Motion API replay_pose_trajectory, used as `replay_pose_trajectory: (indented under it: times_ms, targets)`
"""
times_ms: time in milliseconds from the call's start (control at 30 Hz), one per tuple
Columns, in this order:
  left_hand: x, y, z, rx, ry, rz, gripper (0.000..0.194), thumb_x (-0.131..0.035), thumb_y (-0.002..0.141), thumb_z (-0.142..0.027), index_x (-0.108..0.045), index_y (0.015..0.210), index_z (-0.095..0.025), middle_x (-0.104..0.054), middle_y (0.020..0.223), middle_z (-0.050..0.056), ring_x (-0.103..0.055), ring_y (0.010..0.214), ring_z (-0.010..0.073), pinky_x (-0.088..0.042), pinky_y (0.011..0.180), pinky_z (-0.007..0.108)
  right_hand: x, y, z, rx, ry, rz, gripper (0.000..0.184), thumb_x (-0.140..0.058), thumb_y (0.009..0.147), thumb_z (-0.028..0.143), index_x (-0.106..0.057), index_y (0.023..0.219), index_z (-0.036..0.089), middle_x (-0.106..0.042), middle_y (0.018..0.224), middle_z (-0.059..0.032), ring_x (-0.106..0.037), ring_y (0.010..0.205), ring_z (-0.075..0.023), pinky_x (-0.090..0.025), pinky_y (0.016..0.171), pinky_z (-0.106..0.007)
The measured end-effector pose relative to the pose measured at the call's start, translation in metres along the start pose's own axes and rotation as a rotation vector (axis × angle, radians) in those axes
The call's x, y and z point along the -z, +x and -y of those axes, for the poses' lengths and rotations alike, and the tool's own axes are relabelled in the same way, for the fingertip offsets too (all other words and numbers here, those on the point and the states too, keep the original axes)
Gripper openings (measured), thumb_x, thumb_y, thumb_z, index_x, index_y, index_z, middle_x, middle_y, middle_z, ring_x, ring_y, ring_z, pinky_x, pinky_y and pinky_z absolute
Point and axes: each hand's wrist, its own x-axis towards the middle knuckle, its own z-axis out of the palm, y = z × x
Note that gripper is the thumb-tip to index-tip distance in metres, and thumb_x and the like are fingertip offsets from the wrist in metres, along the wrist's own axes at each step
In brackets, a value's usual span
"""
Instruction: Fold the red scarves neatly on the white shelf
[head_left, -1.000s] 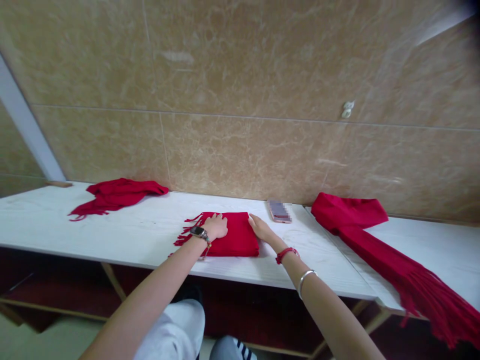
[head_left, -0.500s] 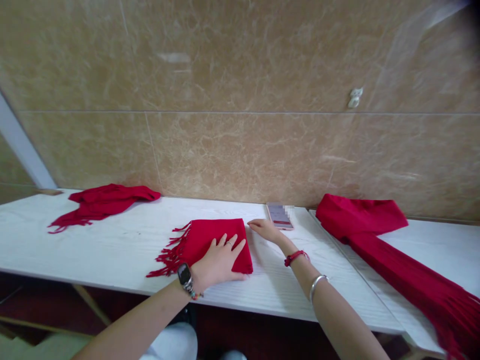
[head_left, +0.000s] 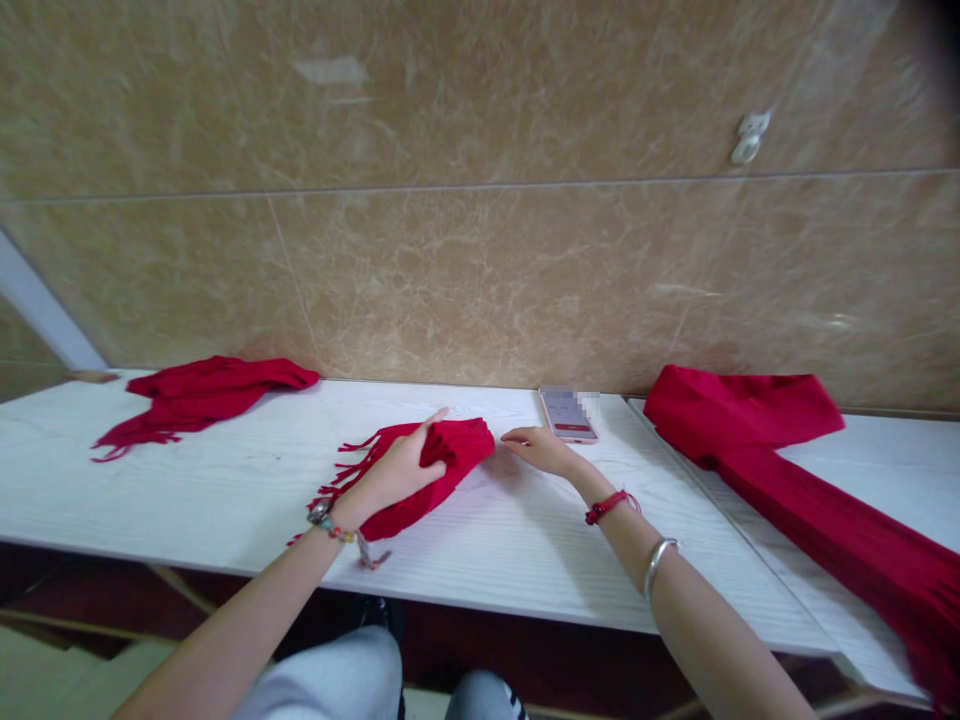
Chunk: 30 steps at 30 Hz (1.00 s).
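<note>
A folded red fringed scarf (head_left: 409, 510) lies in front of me on the white table, its middle bunched and its tassels pointing left. My left hand (head_left: 401, 465) is closed over the scarf, with the thumb and fingers pinching a gathered fold. Just off the scarf's right end is my right hand (head_left: 538, 450), palm down, fingers stretched out and holding nothing. A small gap seems to separate its fingertips from the cloth.
Another red scarf (head_left: 217, 395) lies crumpled at the left rear of the white table (head_left: 225, 510). On the right, a long red scarf (head_left: 795, 500) is laid folded at an angle. A phone (head_left: 568, 415) rests near the tiled wall (head_left: 480, 280), behind my right hand.
My left hand has gone from lying flat on the scarf to gripping it, and the flat square is now bunched up. My right hand stays close to the scarf's right end.
</note>
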Motion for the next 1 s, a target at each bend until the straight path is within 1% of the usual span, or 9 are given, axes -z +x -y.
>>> replay_pose_trajectory:
  times_ms: [133, 333, 433, 500, 600, 700, 800, 867, 1000]
  targets:
    - [0.007, 0.008, 0.019, 0.079, -0.412, -0.273, 0.074, -0.051, 0.072, -0.018, -0.022, 0.14, -0.018, -0.05, 0.127, 0.006, -0.046, 0.116, 0.0182, -0.031, 0.103, 0.032, -0.005, 0.0, 0.001, -0.006, 0.087, -0.041, 0.03, -0.047, 0.082, 0.018, -0.064, 0.107, 0.017, -0.064, 0.111, -0.0068, -0.06, 0.1, -0.0183, -0.044, 0.087, -0.028]
    - [0.007, 0.01, 0.024, 0.167, -0.766, -0.441, 0.068, -0.057, 0.067, -0.016, -0.036, 0.131, -0.017, -0.056, 0.116, 0.006, -0.05, 0.111, 0.0193, -0.034, 0.1, 0.034, -0.021, -0.002, 0.019, 0.009, 0.334, -0.096, 0.034, -0.054, 0.081, 0.024, -0.058, 0.114, 0.015, -0.062, 0.114, -0.0125, -0.061, 0.097, -0.019, -0.049, 0.083, -0.032]
    - [0.007, 0.011, 0.024, 0.212, -0.872, -0.531, 0.063, -0.059, 0.065, -0.014, -0.042, 0.125, -0.018, -0.058, 0.112, 0.005, -0.052, 0.109, 0.0194, -0.037, 0.098, 0.033, -0.031, -0.003, 0.035, 0.096, 0.36, -0.152, 0.033, -0.057, 0.079, 0.025, -0.059, 0.11, 0.016, -0.063, 0.106, -0.0117, -0.062, 0.09, -0.0184, -0.051, 0.077, -0.032]
    - [0.007, 0.011, 0.025, 0.236, -0.936, -0.584, 0.058, -0.06, 0.065, -0.015, -0.046, 0.12, -0.019, -0.06, 0.109, 0.004, -0.054, 0.104, 0.0192, -0.04, 0.094, 0.033, -0.036, -0.002, 0.045, 0.186, 0.327, -0.259, 0.034, -0.06, 0.076, 0.023, -0.059, 0.11, 0.018, -0.063, 0.097, -0.0092, -0.061, 0.084, -0.0177, -0.052, 0.072, -0.033]
    - [0.007, 0.01, 0.024, 0.252, -1.016, -0.633, 0.049, -0.061, 0.064, -0.016, -0.051, 0.112, -0.019, -0.063, 0.097, 0.002, -0.06, 0.09, 0.0184, -0.047, 0.084, 0.033, -0.041, -0.002, 0.059, 0.36, 0.25, -0.431, 0.04, -0.061, 0.076, 0.023, -0.055, 0.115, 0.019, -0.059, 0.095, -0.0084, -0.057, 0.085, -0.0185, -0.049, 0.077, -0.036]
    - [0.006, 0.01, 0.022, 0.261, -1.097, -0.649, 0.042, -0.062, 0.063, -0.019, -0.054, 0.104, -0.018, -0.064, 0.087, 0.001, -0.062, 0.077, 0.0167, -0.05, 0.076, 0.032, -0.046, -0.001, 0.073, 0.536, 0.199, -0.456, 0.048, -0.062, 0.076, 0.025, -0.049, 0.122, 0.02, -0.054, 0.104, -0.0108, -0.053, 0.096, -0.0211, -0.046, 0.084, -0.039]
    - [0.004, 0.012, 0.022, 0.271, -1.152, -0.682, 0.04, -0.064, 0.061, -0.02, -0.054, 0.1, -0.017, -0.065, 0.081, 0.0, -0.062, 0.069, 0.015, -0.05, 0.07, 0.03, -0.054, 0.001, 0.084, 0.605, 0.181, -0.467, 0.052, -0.063, 0.075, 0.03, -0.046, 0.123, 0.02, -0.051, 0.112, -0.0131, -0.049, 0.103, -0.0237, -0.045, 0.086, -0.041]
    - [0.003, 0.013, 0.023, 0.287, -1.18, -0.699, 0.041, -0.065, 0.061, -0.021, -0.053, 0.1, -0.018, -0.064, 0.077, -0.001, -0.061, 0.066, 0.0146, -0.051, 0.067, 0.03, -0.059, 0.003, 0.089, 0.621, 0.147, -0.506, 0.046, -0.062, 0.075, 0.03, -0.049, 0.118, 0.019, -0.051, 0.112, -0.0136, -0.049, 0.104, -0.0245, -0.044, 0.086, -0.042]
    - [0.003, 0.013, 0.024, 0.327, -1.24, -0.69, 0.045, -0.065, 0.061, -0.021, -0.054, 0.104, -0.019, -0.065, 0.075, -0.001, -0.062, 0.063, 0.0158, -0.051, 0.064, 0.031, -0.063, 0.006, 0.094, 0.665, 0.005, -0.614, 0.016, -0.055, 0.079, 0.024, -0.059, 0.094, 0.019, -0.054, 0.106, -0.0106, -0.05, 0.099, -0.0231, -0.043, 0.082, -0.039]
